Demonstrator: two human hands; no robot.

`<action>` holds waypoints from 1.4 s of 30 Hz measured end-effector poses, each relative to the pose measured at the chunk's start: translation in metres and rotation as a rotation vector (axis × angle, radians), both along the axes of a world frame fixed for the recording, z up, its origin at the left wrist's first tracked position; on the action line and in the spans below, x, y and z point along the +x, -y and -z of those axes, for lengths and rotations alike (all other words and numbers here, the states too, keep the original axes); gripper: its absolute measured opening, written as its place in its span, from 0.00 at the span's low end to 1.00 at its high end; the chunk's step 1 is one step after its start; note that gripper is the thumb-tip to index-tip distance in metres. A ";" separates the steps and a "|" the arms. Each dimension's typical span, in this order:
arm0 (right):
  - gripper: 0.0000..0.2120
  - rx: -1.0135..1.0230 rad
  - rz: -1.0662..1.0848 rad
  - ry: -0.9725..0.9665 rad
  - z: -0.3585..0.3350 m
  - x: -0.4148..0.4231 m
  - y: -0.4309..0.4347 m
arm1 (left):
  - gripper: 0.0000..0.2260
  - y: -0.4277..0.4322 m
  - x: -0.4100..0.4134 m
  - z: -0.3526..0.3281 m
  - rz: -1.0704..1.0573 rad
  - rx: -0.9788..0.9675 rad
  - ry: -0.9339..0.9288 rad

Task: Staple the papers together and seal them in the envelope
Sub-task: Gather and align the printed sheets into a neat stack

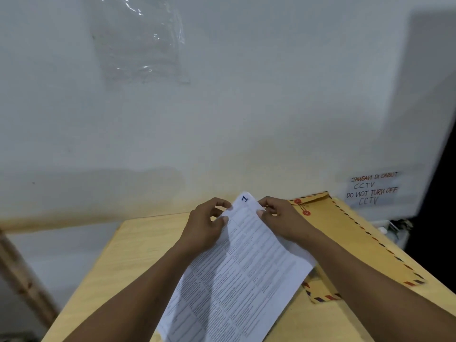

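1. Printed papers (pixel 237 275) nearest the lens, held tilted over the wooden table (pixel 118 262), a handwritten "1" on the far corner.
2. Left hand (pixel 206 227): thumb and fingertips pinch the far left edge.
3. Right hand (pixel 281 220): fingers pinch the far right edge.
4. Brown envelope (pixel 357 245) flat on table, right of and partly beneath the sheets; string-tie flap at far end.

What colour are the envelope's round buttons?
Red, on the envelope, seen in the head view.
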State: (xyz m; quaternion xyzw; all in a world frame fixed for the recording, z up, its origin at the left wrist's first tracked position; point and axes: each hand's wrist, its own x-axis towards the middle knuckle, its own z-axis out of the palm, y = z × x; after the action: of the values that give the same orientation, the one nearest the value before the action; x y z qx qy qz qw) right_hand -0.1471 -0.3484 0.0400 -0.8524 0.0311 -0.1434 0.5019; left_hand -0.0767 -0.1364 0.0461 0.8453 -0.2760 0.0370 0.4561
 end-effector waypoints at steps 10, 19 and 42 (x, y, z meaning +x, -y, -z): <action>0.05 0.673 0.249 -0.129 0.037 -0.022 0.033 | 0.11 -0.003 0.008 0.000 -0.081 -0.122 -0.059; 0.11 1.012 0.243 -0.111 0.063 -0.021 0.019 | 0.09 -0.006 0.009 0.000 -0.087 -0.167 -0.053; 0.15 0.821 0.415 -0.132 0.051 -0.007 -0.010 | 0.10 -0.014 0.013 -0.009 -0.052 -0.038 -0.057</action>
State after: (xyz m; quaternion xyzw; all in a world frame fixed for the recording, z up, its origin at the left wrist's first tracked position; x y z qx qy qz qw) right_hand -0.1539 -0.3385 -0.0112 -0.5663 0.2871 -0.1623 0.7553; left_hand -0.0636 -0.1225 0.0556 0.8441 -0.2401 0.0299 0.4785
